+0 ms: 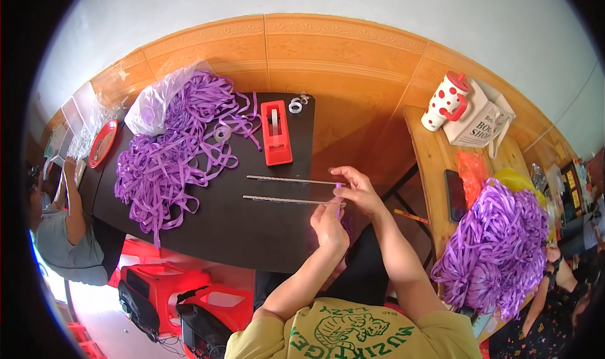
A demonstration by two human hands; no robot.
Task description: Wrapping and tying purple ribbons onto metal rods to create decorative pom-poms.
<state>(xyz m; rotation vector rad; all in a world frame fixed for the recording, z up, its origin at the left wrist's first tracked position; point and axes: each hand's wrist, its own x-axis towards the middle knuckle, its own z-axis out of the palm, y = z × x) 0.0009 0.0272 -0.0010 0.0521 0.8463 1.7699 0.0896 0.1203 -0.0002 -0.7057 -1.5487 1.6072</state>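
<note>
With the two hands as the dial's centre and the wall at 12, a short strip of glossy purple ribbon point(338, 192) crosses the right-hand ends of two slender grey metal rods, the upper rod point(293, 179) and the lower rod point(287, 199), which reach toward 9 over the black table point(252, 233). To wrap it well, I'd keep the strip flat and evenly taut, hold the rods parallel, and pin one end while the other hand guides. The left hand point(329, 223), its forearm from 7, has its fingertips together, seemingly clamped on the strip's nearer end beside the lower rod. The right hand point(357, 190), its forearm from 5, curves over the farther end, fingers partly spread; whether its thumb and forefinger pinch the strip, I cannot tell.
</note>
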